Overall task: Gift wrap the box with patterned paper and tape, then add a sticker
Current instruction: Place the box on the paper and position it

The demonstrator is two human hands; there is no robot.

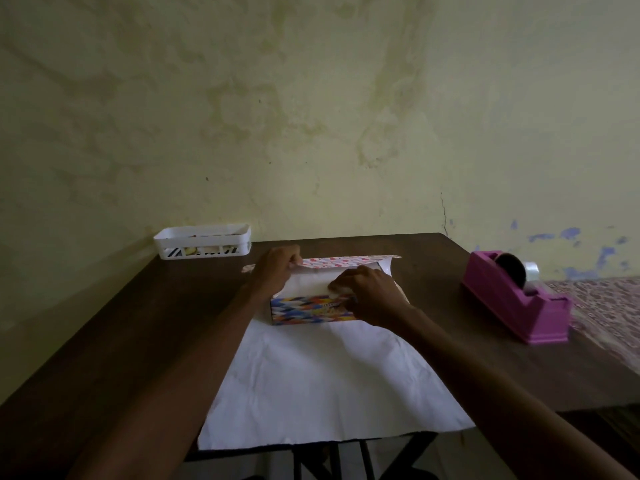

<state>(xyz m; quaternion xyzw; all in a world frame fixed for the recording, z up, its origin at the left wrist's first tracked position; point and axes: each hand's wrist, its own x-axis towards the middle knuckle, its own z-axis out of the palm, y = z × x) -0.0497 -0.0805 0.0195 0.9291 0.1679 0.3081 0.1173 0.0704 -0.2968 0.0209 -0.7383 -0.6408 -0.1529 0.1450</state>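
A box [310,310] with a multicoloured zigzag print stands on a big sheet of wrapping paper [332,382] that lies white side up on the dark table [138,323]. The paper's far edge is folded over the box top, and its red-and-pink patterned side [346,262] shows there. My left hand [277,270] pinches that folded edge at the box's far left corner. My right hand [370,294] presses down on the paper over the right part of the box top, fingers bent. The near side of the box is bare.
A pink tape dispenser [516,299] with a roll of clear tape stands at the table's right edge. A white slotted basket [202,241] holding small items sits at the far left by the wall. The paper's near edge overhangs the table front.
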